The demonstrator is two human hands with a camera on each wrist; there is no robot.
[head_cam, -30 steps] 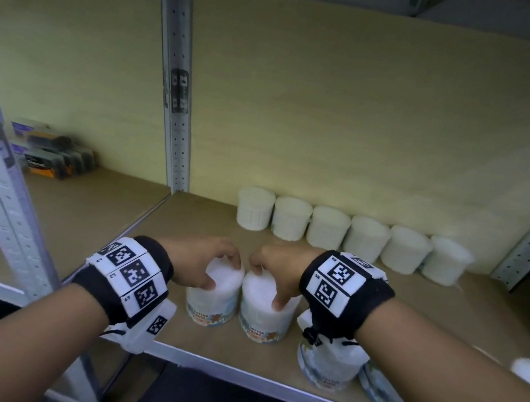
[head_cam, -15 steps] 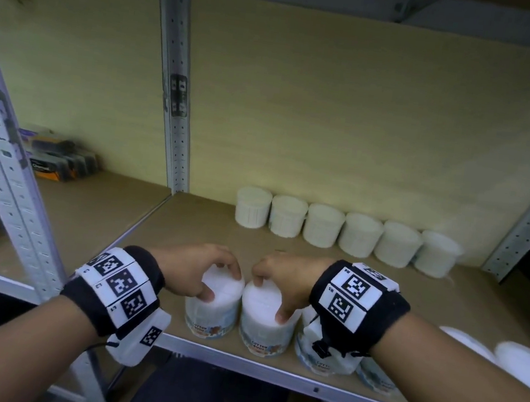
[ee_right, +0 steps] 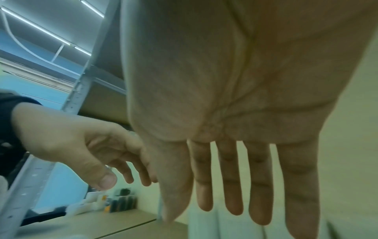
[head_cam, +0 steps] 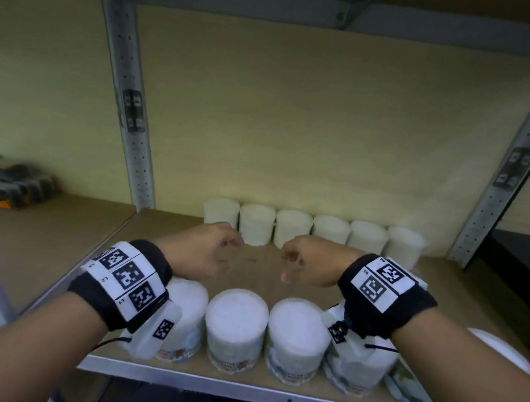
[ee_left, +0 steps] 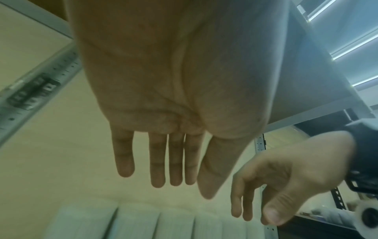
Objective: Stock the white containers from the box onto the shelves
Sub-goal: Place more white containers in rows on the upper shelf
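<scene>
Several white containers stand in a row at the back of the shelf (head_cam: 258, 266), the leftmost (head_cam: 221, 210) and the rightmost (head_cam: 404, 243). A front row stands by the shelf edge: two lids show fully (head_cam: 237, 313) (head_cam: 299, 323), and my wristbands partly hide the outer ones (head_cam: 190, 311) (head_cam: 360, 363). My left hand (head_cam: 228, 253) and right hand (head_cam: 287, 264) hover above the shelf between the two rows and hold nothing. In the left wrist view the left fingers (ee_left: 157, 161) hang straight over the back row (ee_left: 139, 223). In the right wrist view the right fingers (ee_right: 229, 177) are straight too.
Perforated metal uprights (head_cam: 128, 112) (head_cam: 508, 169) frame this bay, with a shelf board overhead. The left bay holds dark and orange packs (head_cam: 11, 185). Another white container (head_cam: 500, 353) lies at the right edge, and a tilted labelled one (head_cam: 407, 385) lies by my right forearm.
Both hands have let go of the two front containers and lifted off them, further into the shelf. The containers stand at the front edge.
</scene>
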